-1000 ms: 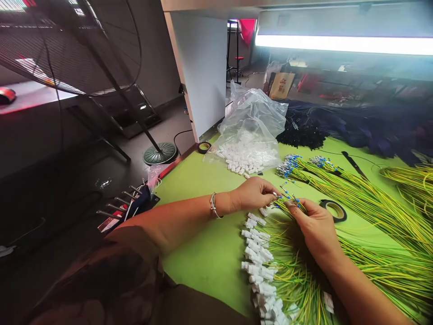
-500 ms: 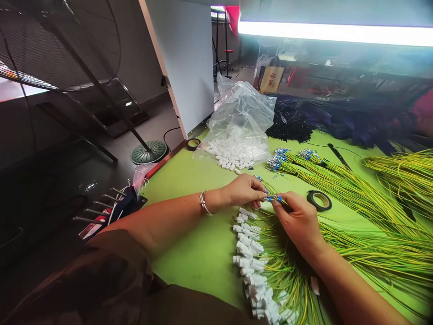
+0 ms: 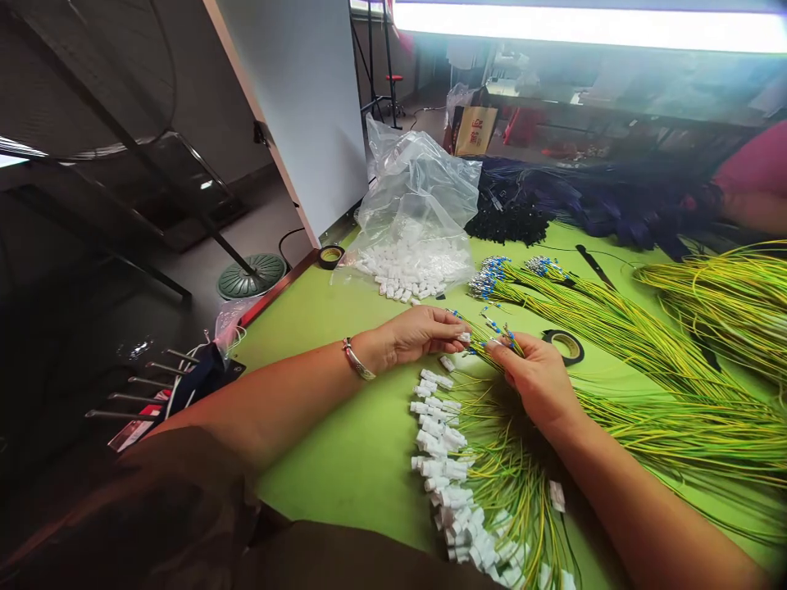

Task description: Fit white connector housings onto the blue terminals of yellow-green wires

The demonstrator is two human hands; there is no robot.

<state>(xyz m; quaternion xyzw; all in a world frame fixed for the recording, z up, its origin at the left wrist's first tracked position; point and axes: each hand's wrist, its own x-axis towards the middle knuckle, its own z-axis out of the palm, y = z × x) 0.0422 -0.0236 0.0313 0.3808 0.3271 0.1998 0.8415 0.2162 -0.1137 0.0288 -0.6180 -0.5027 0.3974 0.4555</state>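
My left hand (image 3: pixel 418 334) is closed, pinching a small white connector housing (image 3: pixel 465 337) between thumb and fingertips. Facing it, my right hand (image 3: pixel 538 373) is closed round several yellow-green wires, and their blue-collared metal terminals (image 3: pixel 499 329) fan out past the thumb. A narrow gap separates the housing from most of these tips. Below both hands runs a row of wires with white housings (image 3: pixel 443 442) fitted on their ends. Just under my left fingers, one more white housing (image 3: pixel 447 363) lies on the green mat (image 3: pixel 344 459).
Behind my hands, a clear plastic bag (image 3: pixel 418 188) spills loose white housings (image 3: pixel 399 274). Bundled yellow-green wires (image 3: pixel 645 328) spread rightward. Black tape rolls (image 3: pixel 566 347) lie nearby. Dark cables (image 3: pixel 578 197) are heaped at the back, beside another person's pink sleeve (image 3: pixel 753 172).
My left fingers have moved off the blue terminals slightly leftward, and a white housing now shows in them. The terminals in my right hand have spread apart. The view has shifted a little.
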